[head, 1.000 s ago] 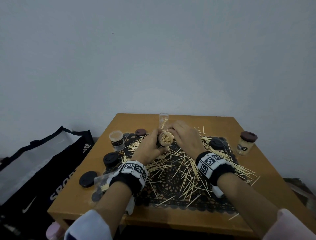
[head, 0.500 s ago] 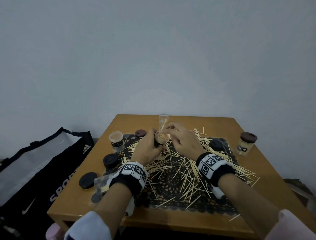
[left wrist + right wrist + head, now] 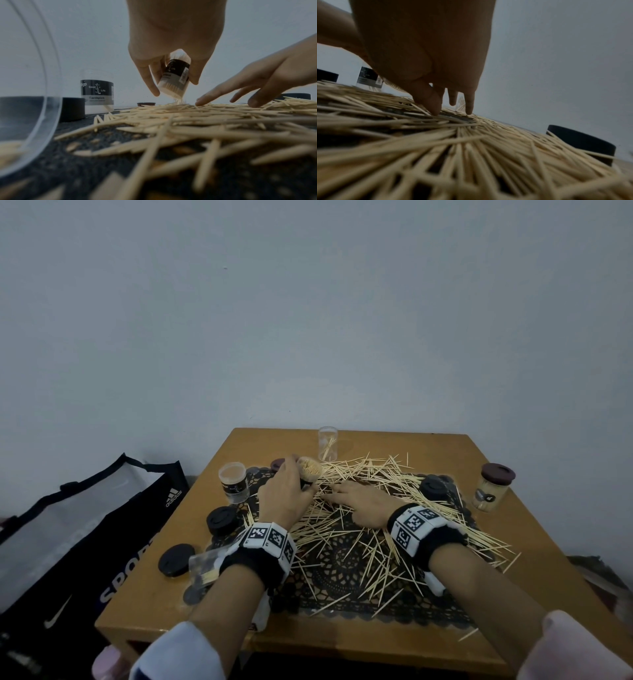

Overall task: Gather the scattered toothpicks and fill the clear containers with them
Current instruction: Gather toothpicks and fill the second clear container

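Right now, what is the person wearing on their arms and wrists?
Each wrist has a black band with a ring of white tiles printed with black square codes. The left sleeve is pale bluish white; the right sleeve is pale pink. Hands are bare.

I note pale tan toothpicks (image 3: 346, 529) on a black lace-patterned mat (image 3: 339, 573), itself on an orange-brown table (image 3: 534, 546). Lids (image 3: 177, 555) read black; one jar's cap (image 3: 497, 473) looks maroon, though dim light hinders. Wristbands (image 3: 270, 537) show black-and-white square markers.
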Demonstrator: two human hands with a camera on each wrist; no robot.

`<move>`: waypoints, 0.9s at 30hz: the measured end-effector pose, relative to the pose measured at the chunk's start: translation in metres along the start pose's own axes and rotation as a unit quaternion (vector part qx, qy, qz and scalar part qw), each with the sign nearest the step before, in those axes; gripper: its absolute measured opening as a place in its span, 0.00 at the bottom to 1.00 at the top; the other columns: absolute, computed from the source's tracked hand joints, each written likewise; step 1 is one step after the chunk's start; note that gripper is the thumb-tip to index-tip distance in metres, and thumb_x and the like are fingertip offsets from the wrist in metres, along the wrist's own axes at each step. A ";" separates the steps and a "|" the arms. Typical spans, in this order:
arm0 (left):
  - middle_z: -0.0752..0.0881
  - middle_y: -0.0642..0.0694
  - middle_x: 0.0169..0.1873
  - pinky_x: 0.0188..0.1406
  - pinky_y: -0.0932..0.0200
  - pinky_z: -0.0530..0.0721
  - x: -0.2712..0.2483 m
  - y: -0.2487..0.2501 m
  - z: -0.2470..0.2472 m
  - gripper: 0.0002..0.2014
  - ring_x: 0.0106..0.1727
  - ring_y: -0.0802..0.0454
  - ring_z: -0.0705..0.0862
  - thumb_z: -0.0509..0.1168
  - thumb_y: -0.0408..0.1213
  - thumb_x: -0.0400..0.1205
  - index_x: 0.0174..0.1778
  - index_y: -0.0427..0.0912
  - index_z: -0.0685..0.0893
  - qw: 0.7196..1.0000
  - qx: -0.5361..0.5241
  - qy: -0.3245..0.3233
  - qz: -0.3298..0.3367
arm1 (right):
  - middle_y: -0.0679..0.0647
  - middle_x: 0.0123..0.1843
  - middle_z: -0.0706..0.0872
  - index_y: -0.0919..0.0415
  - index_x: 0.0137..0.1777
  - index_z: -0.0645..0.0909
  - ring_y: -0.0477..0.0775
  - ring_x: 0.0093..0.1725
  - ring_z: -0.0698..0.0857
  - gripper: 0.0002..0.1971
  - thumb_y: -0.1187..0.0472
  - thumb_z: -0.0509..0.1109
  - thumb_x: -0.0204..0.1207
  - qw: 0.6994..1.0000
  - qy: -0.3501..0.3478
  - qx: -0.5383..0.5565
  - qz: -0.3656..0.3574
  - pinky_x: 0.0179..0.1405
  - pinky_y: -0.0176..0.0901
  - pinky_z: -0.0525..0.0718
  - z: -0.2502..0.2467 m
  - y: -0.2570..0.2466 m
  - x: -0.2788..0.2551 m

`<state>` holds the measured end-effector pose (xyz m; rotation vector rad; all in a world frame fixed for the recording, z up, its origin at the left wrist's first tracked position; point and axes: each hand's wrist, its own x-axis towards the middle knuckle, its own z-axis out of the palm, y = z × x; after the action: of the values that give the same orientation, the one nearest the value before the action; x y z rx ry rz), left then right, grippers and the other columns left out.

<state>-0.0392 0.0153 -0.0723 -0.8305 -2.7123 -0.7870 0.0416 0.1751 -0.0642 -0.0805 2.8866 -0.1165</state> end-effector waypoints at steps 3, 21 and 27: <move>0.83 0.44 0.63 0.49 0.47 0.84 0.000 0.000 0.000 0.27 0.58 0.41 0.86 0.69 0.52 0.80 0.68 0.43 0.68 1.000 -0.002 -0.002 0.001 | 0.52 0.79 0.70 0.53 0.77 0.71 0.53 0.78 0.67 0.34 0.76 0.57 0.71 0.996 0.039 0.083 -0.013 0.76 0.54 0.69 -0.003 -0.002 0.000; 0.84 0.46 0.63 0.45 0.52 0.79 0.000 0.001 0.000 0.28 0.58 0.43 0.86 0.69 0.52 0.79 0.69 0.45 0.68 1.000 0.004 -0.010 0.007 | 0.49 0.68 0.81 0.52 0.73 0.75 0.50 0.67 0.78 0.29 0.40 0.71 0.74 0.992 0.109 0.053 -0.022 0.65 0.51 0.78 0.009 0.012 0.013; 0.84 0.45 0.62 0.46 0.50 0.81 0.000 0.000 0.001 0.27 0.57 0.42 0.86 0.69 0.52 0.79 0.69 0.44 0.68 1.000 0.003 -0.009 0.018 | 0.50 0.60 0.82 0.56 0.73 0.75 0.49 0.59 0.79 0.33 0.37 0.69 0.74 0.991 0.129 0.027 -0.022 0.53 0.44 0.77 0.004 0.010 0.010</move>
<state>-0.0395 0.0160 -0.0734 -0.8878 -2.7063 -0.7673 0.0329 0.1845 -0.0714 -0.1289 3.1386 -0.2276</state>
